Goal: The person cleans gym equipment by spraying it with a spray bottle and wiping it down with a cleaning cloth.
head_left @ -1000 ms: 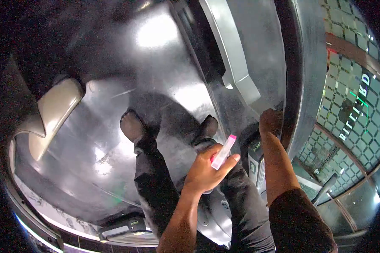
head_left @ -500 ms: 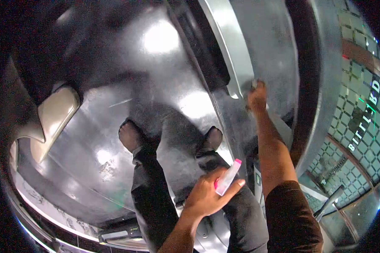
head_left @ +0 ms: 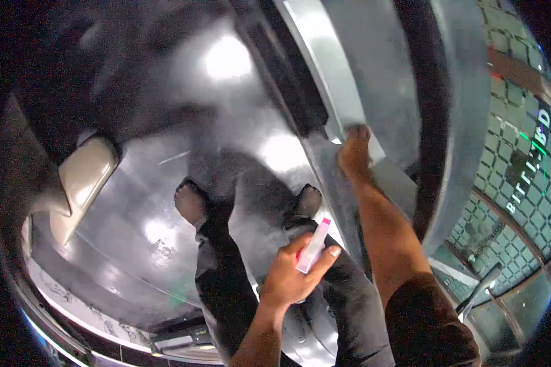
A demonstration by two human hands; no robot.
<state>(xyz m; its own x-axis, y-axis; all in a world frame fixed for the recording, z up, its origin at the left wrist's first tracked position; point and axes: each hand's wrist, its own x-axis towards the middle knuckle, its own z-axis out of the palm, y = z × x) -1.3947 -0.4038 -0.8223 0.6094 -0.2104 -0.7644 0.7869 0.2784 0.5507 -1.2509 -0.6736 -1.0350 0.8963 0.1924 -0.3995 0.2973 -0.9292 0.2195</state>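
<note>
Sprayer (head_left: 313, 248) — or what looks like one, see-through with a pink end — is in the left hand (head_left: 286, 276), up over the right leg (head_left: 355, 293). The grip there is narrow: fingers bend round it and the thumb lies along its side. Its pink end points away from the body. The right hand (head_left: 355, 153) is up at the low end of the pale strip (head_left: 333, 61), next to the gray panel (head_left: 379, 49). It looks like it touches the strip, but it is a bit blurry, so I cannot tell how wide its grip is or if it holds a thing.

My guess is that the step in hand is at the strip, with the right hand at work and the left just holding on. A next move there calls for the right hand to stay close to the strip and clear of its edge — and for the left hand to hold tight, with its pink end off the leg. Both feet (head_left: 191, 200) are on the shiny floor (head_left: 226, 101).
</note>
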